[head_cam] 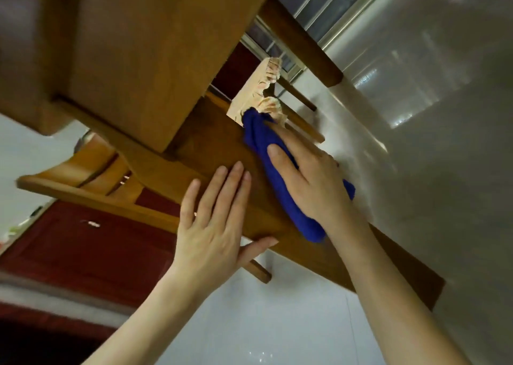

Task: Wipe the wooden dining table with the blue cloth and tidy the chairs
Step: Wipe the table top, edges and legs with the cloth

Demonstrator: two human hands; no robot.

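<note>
The view is strongly tilted. The wooden dining table (pixel 125 45) fills the upper left, one leg (pixel 299 39) reaching to the right. Below it a dark wooden chair panel (pixel 216 145) runs diagonally toward the lower right. My right hand (pixel 313 178) lies flat with straight fingers on the blue cloth (pixel 256 131), pressing it onto the panel. Beside it my left hand (pixel 213 226) rests flat on the same panel, thumb along its near edge.
A second wooden chair (pixel 91 176) sits at the left under the table. A peach frilled cushion (pixel 261 87) shows beyond the cloth. A dark red cabinet (pixel 83 248) is at lower left, glossy light floor tiles (pixel 277 323) below and to the right, a window (pixel 319 1) at top.
</note>
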